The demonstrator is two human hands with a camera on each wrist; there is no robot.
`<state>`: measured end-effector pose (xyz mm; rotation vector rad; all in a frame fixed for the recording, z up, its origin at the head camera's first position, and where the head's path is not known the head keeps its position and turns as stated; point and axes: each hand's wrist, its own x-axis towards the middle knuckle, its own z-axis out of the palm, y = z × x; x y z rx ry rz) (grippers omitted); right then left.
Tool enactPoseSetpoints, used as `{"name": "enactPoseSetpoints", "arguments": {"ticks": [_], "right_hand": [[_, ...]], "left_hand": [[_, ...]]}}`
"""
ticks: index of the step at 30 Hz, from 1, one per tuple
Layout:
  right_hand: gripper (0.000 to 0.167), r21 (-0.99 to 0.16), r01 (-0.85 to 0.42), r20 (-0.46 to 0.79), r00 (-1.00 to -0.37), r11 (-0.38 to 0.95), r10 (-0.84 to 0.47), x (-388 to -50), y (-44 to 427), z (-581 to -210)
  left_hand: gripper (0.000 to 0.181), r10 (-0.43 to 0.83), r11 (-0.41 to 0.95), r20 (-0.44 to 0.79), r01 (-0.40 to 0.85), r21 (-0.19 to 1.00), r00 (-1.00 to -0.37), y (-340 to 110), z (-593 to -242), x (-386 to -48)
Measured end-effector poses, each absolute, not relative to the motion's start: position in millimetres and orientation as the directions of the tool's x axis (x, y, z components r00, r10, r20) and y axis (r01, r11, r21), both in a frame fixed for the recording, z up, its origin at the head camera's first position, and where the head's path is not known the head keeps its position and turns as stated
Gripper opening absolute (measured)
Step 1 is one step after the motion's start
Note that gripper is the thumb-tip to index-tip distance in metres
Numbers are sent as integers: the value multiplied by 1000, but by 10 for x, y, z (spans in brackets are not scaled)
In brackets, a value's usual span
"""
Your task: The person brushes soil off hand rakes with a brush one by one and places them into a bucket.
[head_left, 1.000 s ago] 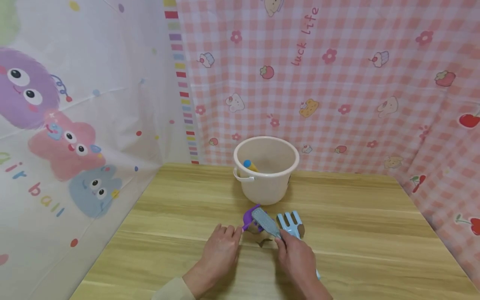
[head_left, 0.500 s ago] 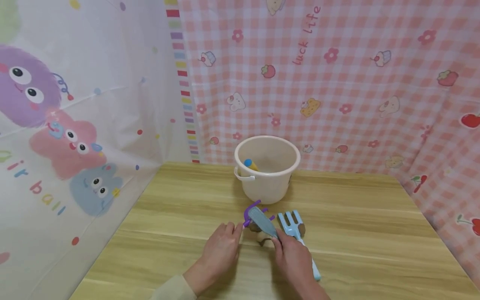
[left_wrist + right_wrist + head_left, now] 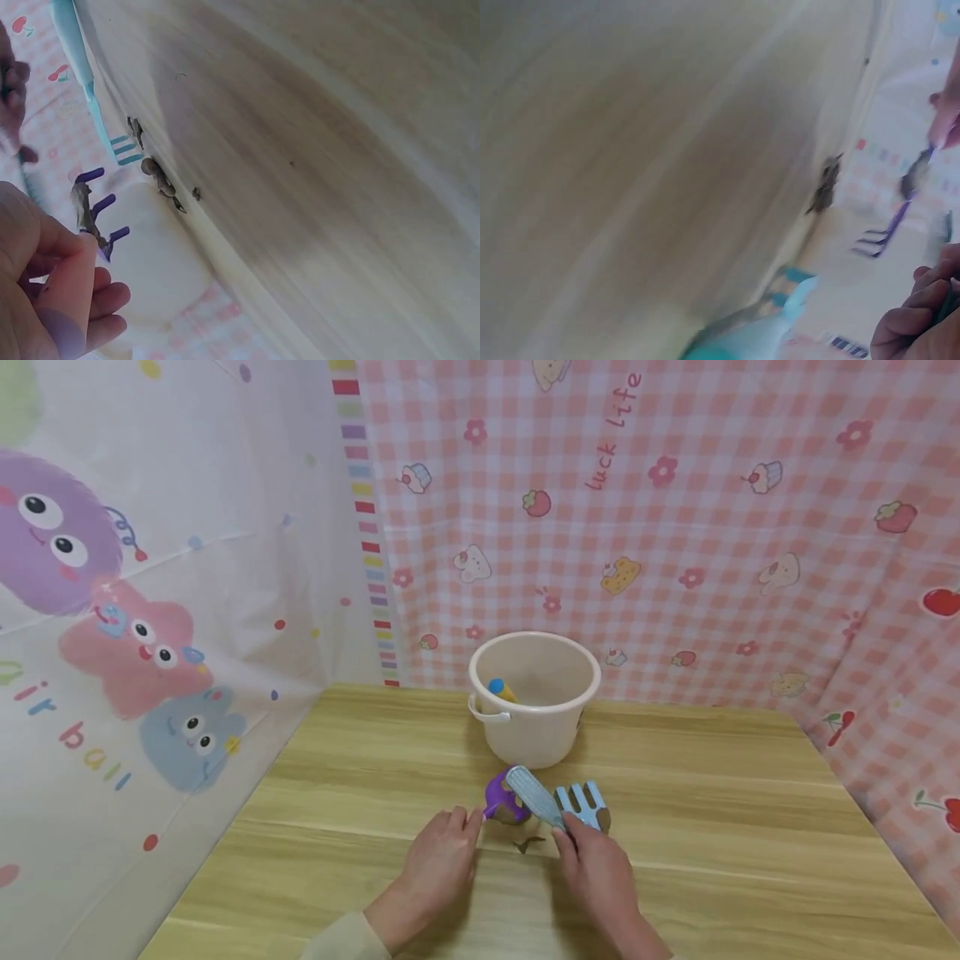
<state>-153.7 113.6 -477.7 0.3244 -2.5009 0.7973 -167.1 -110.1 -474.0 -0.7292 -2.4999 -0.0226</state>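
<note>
My left hand (image 3: 442, 860) pinches the handle of a small purple rake (image 3: 497, 793), held above the table in front of the bucket. Brown clumps cling to the rake (image 3: 105, 201) in the left wrist view. In my right hand (image 3: 600, 868) is a grey-blue brush (image 3: 534, 795), its bristly end against or just over the rake; contact cannot be told. A light blue fork (image 3: 591, 806) with a brown lump lies beside the brush, its handle hidden behind my right hand. Brown bits (image 3: 528, 844) lie on the table below the rake.
A cream bucket (image 3: 534, 735) stands behind the tools, with a blue and yellow thing (image 3: 501, 690) inside. Patterned cloths hang behind and at both sides of the wooden table (image 3: 360, 760).
The purple rake has turned in my left hand, its tines swinging from pointing right to lying less spread in view. The brush and my right hand have shifted slightly right, covering the fork's handle.
</note>
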Motion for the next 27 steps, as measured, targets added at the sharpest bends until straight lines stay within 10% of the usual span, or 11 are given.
{"name": "enactPoseSetpoints", "arguments": {"ticks": [27], "right_hand": [[22,-444,-321,506,-860,837,-62,-1511,1077,-4864]], "left_hand": [[49,466,870,475,483,-95,-746,-1050,-4742,-1659]]}}
